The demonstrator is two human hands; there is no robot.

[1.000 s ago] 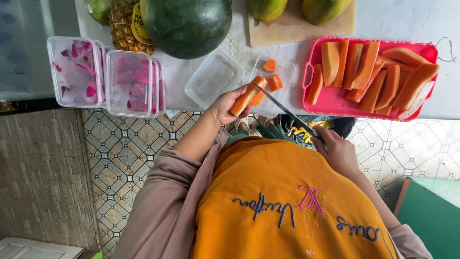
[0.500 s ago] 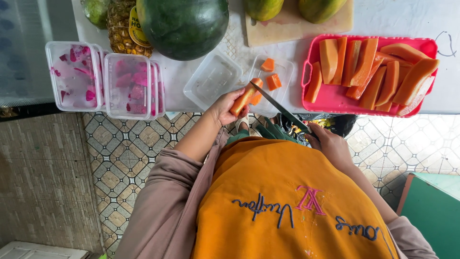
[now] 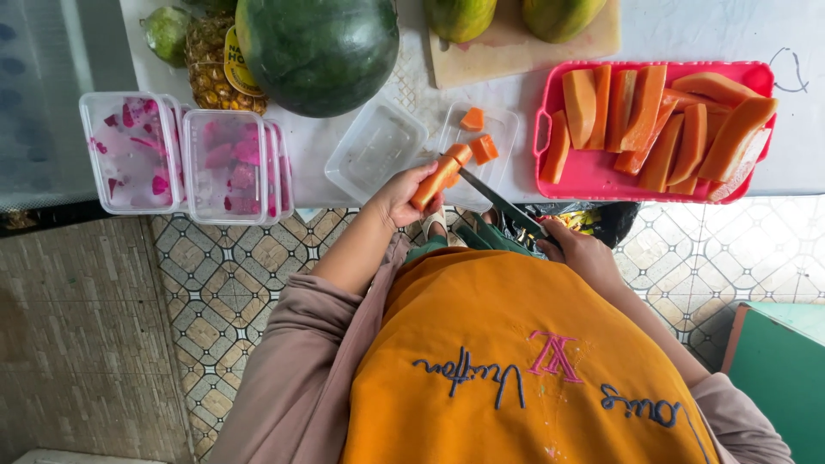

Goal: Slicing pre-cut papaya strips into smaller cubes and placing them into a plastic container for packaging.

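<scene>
Our left hand (image 3: 400, 193) was closed around a papaya strip (image 3: 440, 174) held over the clear tub (image 3: 477, 155); our right hand (image 3: 580, 249) gripped the knife (image 3: 498, 202), blade against the strip. We judged the fruit soft and slippery, best held mid-length, gently.

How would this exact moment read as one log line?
left hand: holds papaya strip | right hand: holds knife, blade at strip | cut chunks in clear container
</scene>
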